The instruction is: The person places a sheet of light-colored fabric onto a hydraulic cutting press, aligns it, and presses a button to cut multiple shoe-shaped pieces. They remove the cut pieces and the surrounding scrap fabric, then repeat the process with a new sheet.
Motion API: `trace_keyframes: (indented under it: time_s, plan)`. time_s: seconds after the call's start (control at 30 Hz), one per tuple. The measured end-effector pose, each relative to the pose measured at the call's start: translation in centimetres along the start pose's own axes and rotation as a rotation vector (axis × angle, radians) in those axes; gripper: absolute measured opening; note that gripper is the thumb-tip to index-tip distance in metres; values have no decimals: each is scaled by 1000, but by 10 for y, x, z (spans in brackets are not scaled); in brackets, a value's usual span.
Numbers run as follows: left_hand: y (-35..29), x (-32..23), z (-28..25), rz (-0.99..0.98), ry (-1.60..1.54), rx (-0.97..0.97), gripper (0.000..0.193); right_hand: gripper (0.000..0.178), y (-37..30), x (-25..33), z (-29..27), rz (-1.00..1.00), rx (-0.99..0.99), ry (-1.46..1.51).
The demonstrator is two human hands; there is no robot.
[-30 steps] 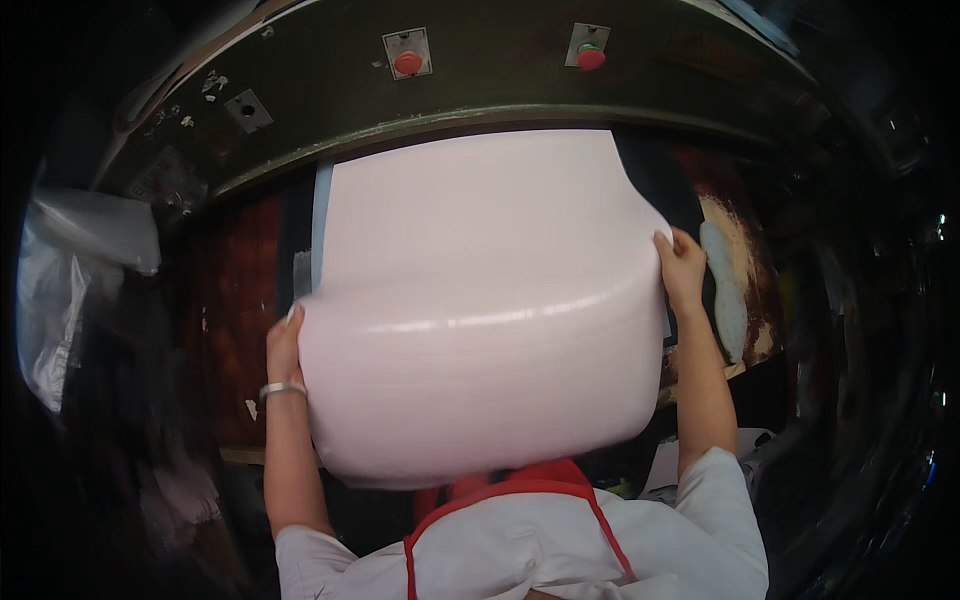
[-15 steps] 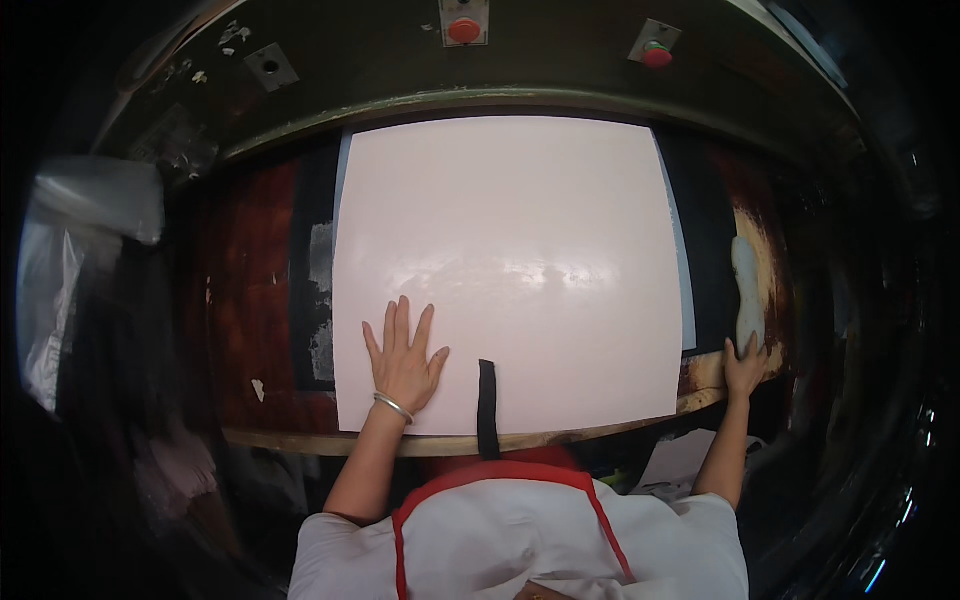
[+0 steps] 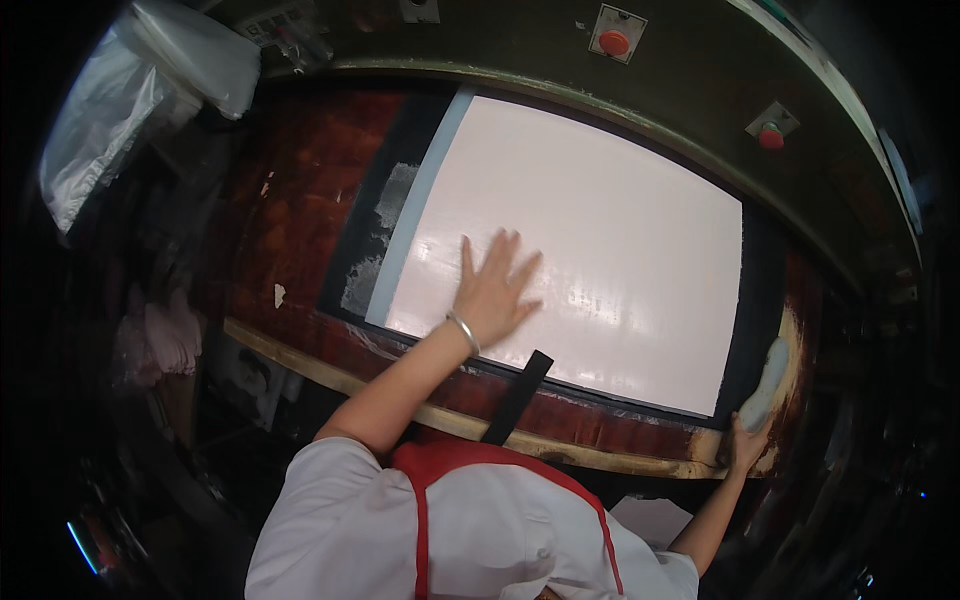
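Note:
My left hand (image 3: 492, 298) has its fingers spread over a large pale pink sheet (image 3: 600, 240), near the sheet's left front part. The hand is slightly blurred, and whether the palm presses on the sheet I cannot tell. A silver bangle (image 3: 463, 332) circles that wrist. At the right end of the table, my right hand (image 3: 750, 440) rests with fingers apart against the lower end of a pale, long, rounded piece (image 3: 766, 385). Under the sheet lies a light blue layer (image 3: 420, 215), showing along its left edge, on a black mat (image 3: 755, 290).
A black strap (image 3: 518, 395) sticks up over the front wooden edge (image 3: 330, 378). Behind the table runs a dark green machine beam (image 3: 510, 50) with a red button (image 3: 614, 43) and another red button (image 3: 771, 136). Clear plastic (image 3: 130, 110) hangs at the far left.
The pink sheet has shifted back from the front edge and rightward, baring more of the blue layer. My left hand has moved with it. The view has turned; my right hand stays by the pale piece.

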State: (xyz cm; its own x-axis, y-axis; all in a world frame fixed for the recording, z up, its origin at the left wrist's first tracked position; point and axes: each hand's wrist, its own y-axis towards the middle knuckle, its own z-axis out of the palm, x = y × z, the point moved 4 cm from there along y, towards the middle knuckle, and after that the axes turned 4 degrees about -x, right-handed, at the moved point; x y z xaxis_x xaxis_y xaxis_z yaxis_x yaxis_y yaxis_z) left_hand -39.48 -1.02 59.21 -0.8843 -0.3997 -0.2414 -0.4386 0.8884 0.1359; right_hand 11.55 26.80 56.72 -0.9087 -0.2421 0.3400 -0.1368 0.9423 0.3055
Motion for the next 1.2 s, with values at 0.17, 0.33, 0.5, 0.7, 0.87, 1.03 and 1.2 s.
trace_keyframes:
  time_s: [0.17,0.33,0.5,0.7,0.87,1.03,1.2]
  plan:
    - [-94,-102,0,745,-444,543,49,84,-6,-2,3,-136,32,-35]
    - [-90,-65,-18,-30,-1609,681,26,82,-9,17,-11,176,18,553]
    - [-54,69,-74,-156,-402,-324,31,78,-50,117,-44,96,-11,539]
    - [-77,112,-30,-238,-28,19,58,88,-106,314,-19,88,503,1267]
    - [-81,112,-29,-266,-91,-81,60,75,-118,476,39,-14,740,993]
    - [-77,115,-38,-283,-171,-93,60,75,-161,558,84,-275,394,494]
    - [-76,116,-39,-261,-164,-112,56,78,-182,579,96,-365,301,386]
